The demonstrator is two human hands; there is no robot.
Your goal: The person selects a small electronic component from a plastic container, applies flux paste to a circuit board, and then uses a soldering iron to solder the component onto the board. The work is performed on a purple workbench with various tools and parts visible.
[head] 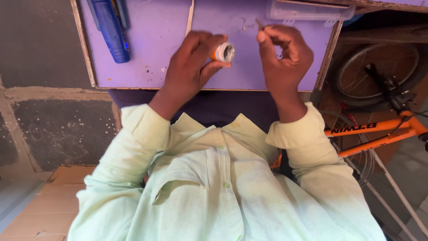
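Note:
My left hand (189, 67) grips a small round container (223, 52) with an orange band and a silvery open end, held tilted on its side over the purple table (151, 35). My right hand (281, 56) is just to the right of it, fingers pinched on a thin small tool (259, 23) whose tip points up and left. The two hands are a short gap apart. Both wrists come out of pale green shirt sleeves.
A blue pen-like tool (111, 29) lies at the table's far left. A clear plastic box (310, 11) sits at the far right edge, and a thin white strip (190, 18) lies in the middle. An orange bicycle (379, 129) stands to the right; cardboard (44, 201) lies on the floor at left.

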